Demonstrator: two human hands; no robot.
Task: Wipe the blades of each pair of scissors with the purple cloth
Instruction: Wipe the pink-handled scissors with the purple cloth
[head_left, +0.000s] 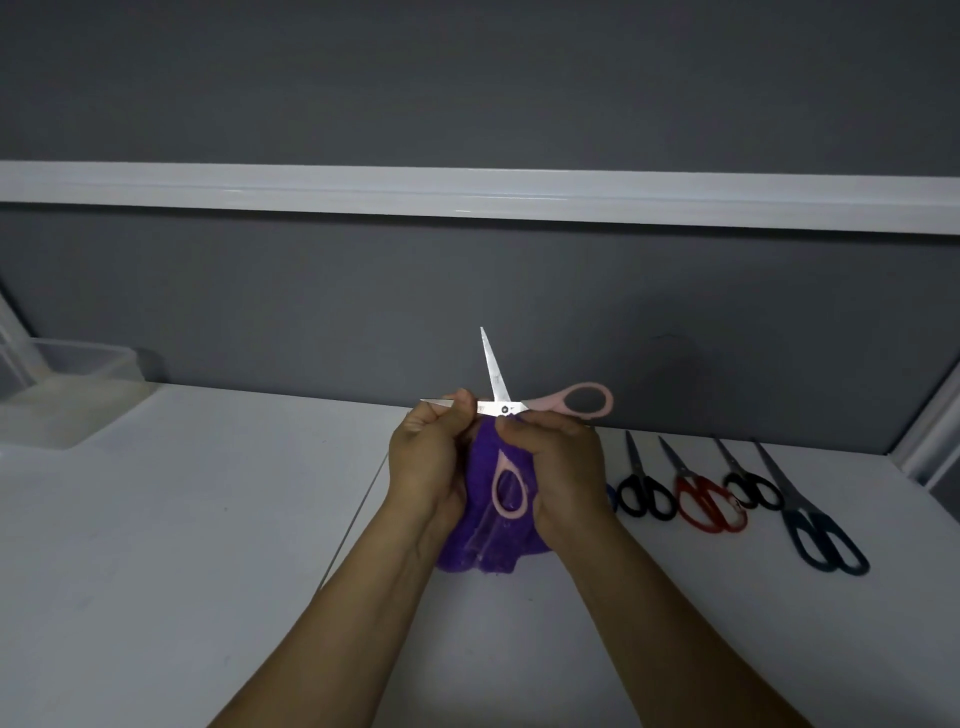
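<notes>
Pink-handled scissors (566, 402) are held wide open above the white table, one blade pointing up, the other pointing left. My left hand (428, 457) curls round the left-pointing blade, whose tip pokes out past the fingers. My right hand (561, 473) grips the scissors just below the pivot. The purple cloth (483, 545) hangs between both palms, and one pink handle loop lies against it. How the cloth sits inside the left hand is hidden.
Black scissors (644, 491), red scissors (706, 501), another black pair (750, 486) and large dark blue scissors (821, 530) lie in a row on the table (182, 545) to the right. A clear plastic container (67, 384) stands at the back left. A grey wall runs behind.
</notes>
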